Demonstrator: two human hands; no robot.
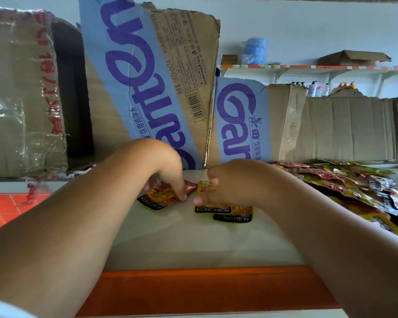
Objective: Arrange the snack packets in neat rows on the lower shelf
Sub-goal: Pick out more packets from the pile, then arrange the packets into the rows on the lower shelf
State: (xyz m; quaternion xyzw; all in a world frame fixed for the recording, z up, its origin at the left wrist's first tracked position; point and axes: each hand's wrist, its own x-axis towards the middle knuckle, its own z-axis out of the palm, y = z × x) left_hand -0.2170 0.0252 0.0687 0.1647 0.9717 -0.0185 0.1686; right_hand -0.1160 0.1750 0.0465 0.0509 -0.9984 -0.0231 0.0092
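Both my bare forearms reach forward side by side and converge, hands close together but apart. My left hand (168, 168) droops from a bent wrist, fingertips (183, 196) down on an orange packet (157, 196), though I can't tell if they grip it. My right hand (228, 182) curls inward and pinches a yellow packet (206, 187) between thumb and fingers.

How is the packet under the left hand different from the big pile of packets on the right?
The left hand holds the single packet, which lies flat on the shelf; no hand touches the pile. The single packet has bare shelf around it; the pile's packets overlap in a messy heap. Both are shiny snack packets in yellow, red and black.
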